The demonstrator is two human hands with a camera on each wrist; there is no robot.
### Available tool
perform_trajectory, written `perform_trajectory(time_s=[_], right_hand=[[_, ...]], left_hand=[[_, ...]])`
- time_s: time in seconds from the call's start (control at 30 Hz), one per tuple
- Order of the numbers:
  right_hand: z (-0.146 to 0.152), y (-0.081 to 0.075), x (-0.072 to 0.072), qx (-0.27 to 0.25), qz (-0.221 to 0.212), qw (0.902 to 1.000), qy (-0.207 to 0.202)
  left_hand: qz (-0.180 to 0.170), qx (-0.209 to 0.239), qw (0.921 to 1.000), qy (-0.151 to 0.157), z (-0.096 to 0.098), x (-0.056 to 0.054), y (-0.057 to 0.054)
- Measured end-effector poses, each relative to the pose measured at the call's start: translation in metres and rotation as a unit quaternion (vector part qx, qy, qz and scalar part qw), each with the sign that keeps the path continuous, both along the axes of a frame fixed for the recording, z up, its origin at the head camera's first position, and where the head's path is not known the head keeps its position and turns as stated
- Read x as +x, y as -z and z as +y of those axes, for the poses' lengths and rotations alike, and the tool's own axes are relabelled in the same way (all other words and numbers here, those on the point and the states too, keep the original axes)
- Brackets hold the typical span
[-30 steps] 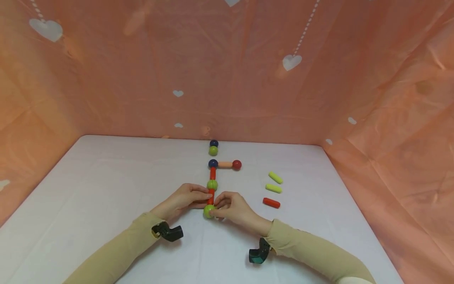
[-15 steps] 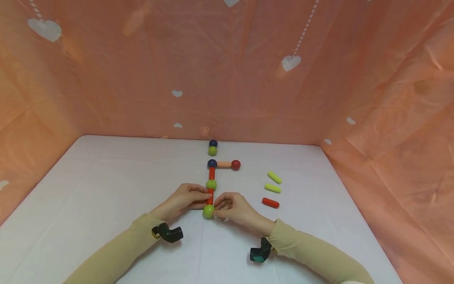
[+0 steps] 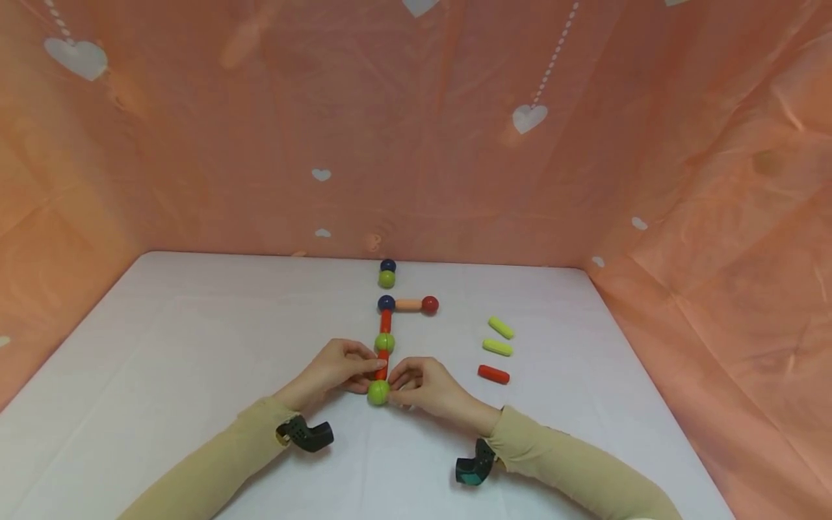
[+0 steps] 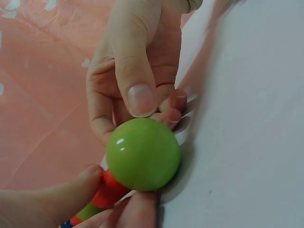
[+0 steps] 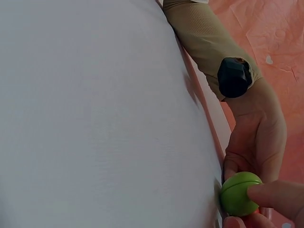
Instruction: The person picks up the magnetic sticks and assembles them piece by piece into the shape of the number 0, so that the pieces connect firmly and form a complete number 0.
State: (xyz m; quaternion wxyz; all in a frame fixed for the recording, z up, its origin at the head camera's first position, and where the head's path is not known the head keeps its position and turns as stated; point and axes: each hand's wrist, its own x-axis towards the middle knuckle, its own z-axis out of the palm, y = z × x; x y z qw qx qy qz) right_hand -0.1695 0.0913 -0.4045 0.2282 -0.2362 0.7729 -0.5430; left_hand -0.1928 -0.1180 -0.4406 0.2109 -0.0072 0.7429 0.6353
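Observation:
A chain of toy balls and rods lies on the table in the head view. From its near end run a green ball [image 3: 378, 392], a red rod [image 3: 382, 366], a second green ball [image 3: 385, 342], another red rod [image 3: 386, 321] and a blue ball [image 3: 386, 303]. From the blue ball a peach rod [image 3: 409, 305] leads right to a red ball [image 3: 430, 305]. My left hand [image 3: 341, 366] pinches the nearer red rod. My right hand [image 3: 429, 386] holds the near green ball at its right side, thumb tip [image 5: 256, 192] on its surface in the right wrist view.
Two yellow-green rods [image 3: 497, 347] and a loose red rod [image 3: 494, 374] lie to the right. Behind the chain sit a green ball [image 3: 387, 279] and a dark blue ball [image 3: 388, 266]. A pink cloth [image 3: 416, 144] with hearts surrounds the back and sides of the white table [image 3: 195, 325].
My right thumb has slid from over the near green ball toward its right side, leaving more of the ball showing. My left hand keeps its grip on the red rod.

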Motion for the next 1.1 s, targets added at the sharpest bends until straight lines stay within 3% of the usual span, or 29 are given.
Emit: perform_trajectory(time_s=[0.23,0.4,0.63,0.77,0.9,1.1], right_hand=[[0.0,-0.003,0.002,-0.005,-0.003,1.0,0.001],[0.0,0.001,0.0,0.0,-0.004,1.0,0.005],[0.002,0.025,-0.009,0.008,0.003,0.9999,0.009],[0.011,0.03,-0.016,0.005,0.005,0.9998,-0.018],[0.031,0.019,-0.026,0.009,0.032,0.9984,-0.047],[0.079,-0.007,-0.044,0.012,0.112,0.9931,-0.032]], left_hand=[[0.003,-0.009,0.9952,0.098,-0.014,0.002,-0.006],[-0.022,0.01,0.9907,0.134,-0.022,0.007,-0.009],[-0.016,0.011,0.9905,0.136,-0.023,0.012,-0.01],[-0.015,0.007,0.9907,0.135,-0.022,0.012,-0.01],[-0.016,0.004,0.9916,0.128,-0.021,0.013,-0.009],[-0.018,0.003,0.9916,0.128,-0.021,0.012,-0.009]])
